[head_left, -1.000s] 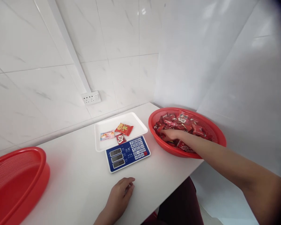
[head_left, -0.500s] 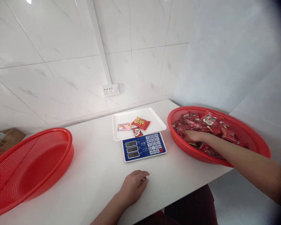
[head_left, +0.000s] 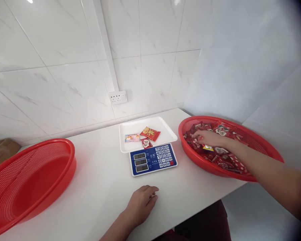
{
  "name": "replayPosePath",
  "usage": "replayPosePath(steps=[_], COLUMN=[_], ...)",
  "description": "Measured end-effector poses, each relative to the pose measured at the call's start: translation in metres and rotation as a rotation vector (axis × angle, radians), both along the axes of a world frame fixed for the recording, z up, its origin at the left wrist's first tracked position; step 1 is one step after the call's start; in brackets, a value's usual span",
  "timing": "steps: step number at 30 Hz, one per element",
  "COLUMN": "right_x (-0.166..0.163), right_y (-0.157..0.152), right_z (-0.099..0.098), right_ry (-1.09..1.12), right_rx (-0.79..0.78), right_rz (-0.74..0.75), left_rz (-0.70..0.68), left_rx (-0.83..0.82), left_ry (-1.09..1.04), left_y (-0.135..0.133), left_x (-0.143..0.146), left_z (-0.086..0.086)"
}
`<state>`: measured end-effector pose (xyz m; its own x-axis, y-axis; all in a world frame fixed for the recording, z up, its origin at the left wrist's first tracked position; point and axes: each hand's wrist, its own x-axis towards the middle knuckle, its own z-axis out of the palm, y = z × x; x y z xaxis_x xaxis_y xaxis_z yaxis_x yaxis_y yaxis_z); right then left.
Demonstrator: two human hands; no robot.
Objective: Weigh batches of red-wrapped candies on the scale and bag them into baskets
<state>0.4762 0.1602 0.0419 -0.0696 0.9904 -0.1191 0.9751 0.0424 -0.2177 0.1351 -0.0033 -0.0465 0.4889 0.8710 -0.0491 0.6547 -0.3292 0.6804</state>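
My left hand [head_left: 141, 205] rests on the white table in front of the scale, empty, its fingers loosely bent and thumb apart. To the right, my right hand [head_left: 209, 138] reaches into a red plastic basket [head_left: 187, 147] of small wrapped snack packets [head_left: 223, 150], mostly red. Its fingers are closed among them, with a bit of red at the fingertips; what they grip is unclear. On the white tray [head_left: 163, 129] of the digital scale [head_left: 154, 160] lie a red and gold packet [head_left: 150, 133], a pale pink packet [head_left: 132, 138] and a small dark red packet [head_left: 146, 143].
A second red basket [head_left: 70, 160], with its bottom showing, stands on the left. Behind it is a cardboard box [head_left: 6, 150]. A socket [head_left: 117, 97] sits on the tiled wall behind the table [head_left: 97, 174].
My right hand has risen a little among the packets, and a yellow-edged packet shows more below it. The view has shifted slightly; my left hand stays on the table.
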Motion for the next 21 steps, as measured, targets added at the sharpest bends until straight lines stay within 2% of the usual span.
replayPosePath(steps=[3, 7, 10, 16, 21], right_x=[0.001, -0.020, -0.051, -0.125, -0.149], right_y=[0.000, -0.008, -0.005, 0.022, 0.029], right_z=[0.029, 0.055, 0.053, 0.036, 0.027], right_ry=[0.062, 0.412, 0.589, 0.696, 0.630], right_rx=[0.063, 0.125, 0.113, 0.035, 0.142], right_rz=[-0.043, -0.104, -0.044, 0.137, 0.121], left_rz=[0.004, 0.007, 0.007, 0.042, 0.067], left_rx=[0.007, 0.018, 0.007, -0.040, -0.080], left_ry=[-0.015, -0.047, -0.049, -0.066, -0.132], left_y=[0.001, 0.001, 0.002, 0.003, 0.003], left_x=[0.000, 0.000, 0.001, 0.001, -0.001], left_z=[-0.002, -0.006, -0.005, -0.002, -0.001])
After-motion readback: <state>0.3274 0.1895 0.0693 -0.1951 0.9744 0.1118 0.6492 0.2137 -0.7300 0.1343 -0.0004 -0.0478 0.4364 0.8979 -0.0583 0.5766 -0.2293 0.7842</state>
